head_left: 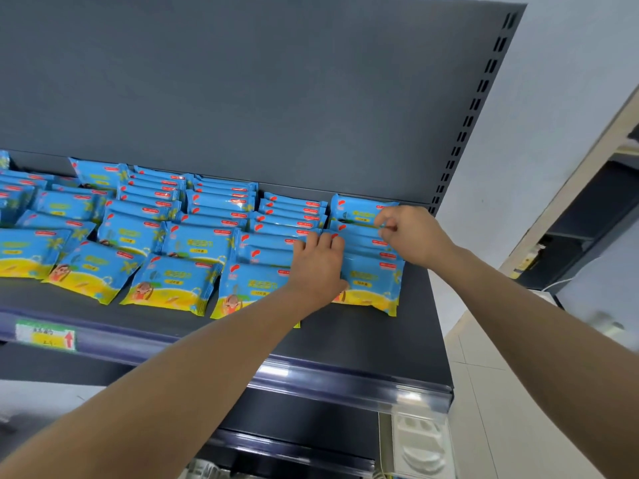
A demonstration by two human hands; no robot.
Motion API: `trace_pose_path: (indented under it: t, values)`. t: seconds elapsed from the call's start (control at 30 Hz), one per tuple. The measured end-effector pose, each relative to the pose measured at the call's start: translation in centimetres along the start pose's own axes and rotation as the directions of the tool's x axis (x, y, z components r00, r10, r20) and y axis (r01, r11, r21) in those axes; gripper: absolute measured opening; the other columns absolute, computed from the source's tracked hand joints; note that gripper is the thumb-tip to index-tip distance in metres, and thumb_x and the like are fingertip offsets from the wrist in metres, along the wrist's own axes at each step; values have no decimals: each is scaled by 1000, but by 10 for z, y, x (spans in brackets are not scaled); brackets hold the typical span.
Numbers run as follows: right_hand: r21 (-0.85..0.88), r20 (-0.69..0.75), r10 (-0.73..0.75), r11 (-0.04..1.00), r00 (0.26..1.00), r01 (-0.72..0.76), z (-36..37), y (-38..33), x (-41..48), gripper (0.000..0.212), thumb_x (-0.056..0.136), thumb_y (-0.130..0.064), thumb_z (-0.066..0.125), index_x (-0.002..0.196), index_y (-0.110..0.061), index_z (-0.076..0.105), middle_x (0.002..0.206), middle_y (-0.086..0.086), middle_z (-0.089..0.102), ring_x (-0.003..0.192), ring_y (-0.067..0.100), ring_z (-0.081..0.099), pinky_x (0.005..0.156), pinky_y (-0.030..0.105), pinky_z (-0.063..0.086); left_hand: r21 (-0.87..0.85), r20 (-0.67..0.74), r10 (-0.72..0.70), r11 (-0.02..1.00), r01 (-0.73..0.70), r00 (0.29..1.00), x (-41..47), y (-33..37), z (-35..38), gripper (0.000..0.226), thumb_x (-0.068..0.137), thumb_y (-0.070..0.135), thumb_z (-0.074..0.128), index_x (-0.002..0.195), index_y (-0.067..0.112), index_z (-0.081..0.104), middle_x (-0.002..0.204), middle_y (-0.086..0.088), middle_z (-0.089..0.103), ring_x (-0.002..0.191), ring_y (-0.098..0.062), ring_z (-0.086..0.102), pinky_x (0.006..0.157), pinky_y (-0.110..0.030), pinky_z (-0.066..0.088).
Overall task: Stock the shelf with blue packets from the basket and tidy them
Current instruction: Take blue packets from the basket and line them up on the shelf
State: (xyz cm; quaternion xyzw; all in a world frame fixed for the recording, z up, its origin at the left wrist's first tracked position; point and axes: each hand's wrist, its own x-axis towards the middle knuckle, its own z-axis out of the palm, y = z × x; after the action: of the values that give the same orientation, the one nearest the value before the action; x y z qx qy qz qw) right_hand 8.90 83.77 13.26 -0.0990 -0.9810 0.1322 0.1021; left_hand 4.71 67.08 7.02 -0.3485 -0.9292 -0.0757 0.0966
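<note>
Head camera, looking forward and slightly up along two bare forearms to a dark grey metal shelf [397, 340] with a tall grey back panel [242, 81].

Blue packets [173, 281] with yellow lower edges lie on the shelf in columns running front to back. Each packet overlaps the one behind, so every printed face shows. The left-hand columns sit skewed and the ones further right are straighter.

Both hands work on the rightmost column [375, 281]. The left hand [320, 267] lies over the column's left edge with its fingers fairly straight and close together. It presses down and seems to be steadying the stack so it does not slide.

The right hand [411, 236] reaches to the back of the same column. Its fingers are curled tight, thumb and fingertips pinching the top edge of a packet [359, 233], probably to seat it square in the row.

The column looks almost straight, so this appears to be the tidying stage.

A green and yellow price label [45, 335] with a red arrow sits in the shelf's front rail at far left. The basket is not in view.
</note>
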Motion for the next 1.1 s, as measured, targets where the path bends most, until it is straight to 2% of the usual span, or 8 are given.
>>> trace_pose_path:
  t: [0.17,0.3,0.47,0.63,0.77,0.97,1.1]
  values:
    - [48,32,-16,999,999,15,-4,-12,-2,23,90,-17,54,111,-18,63,102,5,68,83,26,66,79,30,49,-48,-12,34,998,-35,999,-6,-11,-14,66,76,41,68,129,15,38,124,-4,44,117,-24,38,100,-36,26]
    - [58,76,-74,996,994,70,-8,-30,-5,25,90,-16,55,115,-13,62,109,9,67,98,26,62,89,38,48,-74,-55,33,997,-37,998,-15,-36,-44,56,82,35,64,130,16,40,124,-3,44,118,-23,36,102,-33,21]
    - [68,50,-153,986,987,149,-9,-70,-5,26,90,-16,57,116,-14,62,116,7,65,108,25,58,94,38,45,-62,-122,19,998,-26,992,-39,-71,-78,52,84,30,63,129,16,43,124,-3,45,119,-23,37,103,-30,15]
    - [-60,69,-247,966,967,251,-6,-115,3,30,90,-24,56,119,-18,58,120,7,61,111,28,55,96,38,42,-2,-171,40,999,-41,984,-69,-98,-101,48,83,31,63,126,17,46,123,-3,48,118,-23,40,101,-30,18]
    - [-124,114,-217,965,969,231,3,-144,8,34,89,-26,56,123,-20,55,126,6,58,116,27,53,97,35,40,22,-165,70,997,-67,984,-92,-122,-106,46,82,30,64,124,17,50,121,-3,50,118,-24,42,101,-30,20]
    - [-148,148,-149,974,978,171,16,-170,-6,35,89,-26,57,124,-19,55,128,8,58,117,27,53,97,39,43,-22,-75,100,995,-102,992,-108,-153,-101,45,86,30,59,128,17,46,125,-1,47,119,-21,39,101,-27,17]
    - [-184,118,-156,967,981,176,21,-199,-11,35,90,-27,56,123,-18,56,127,8,58,117,27,52,95,36,41,-36,-80,139,989,-143,987,-123,-179,-105,46,85,30,61,127,17,46,124,-2,47,119,-20,39,101,-27,18]
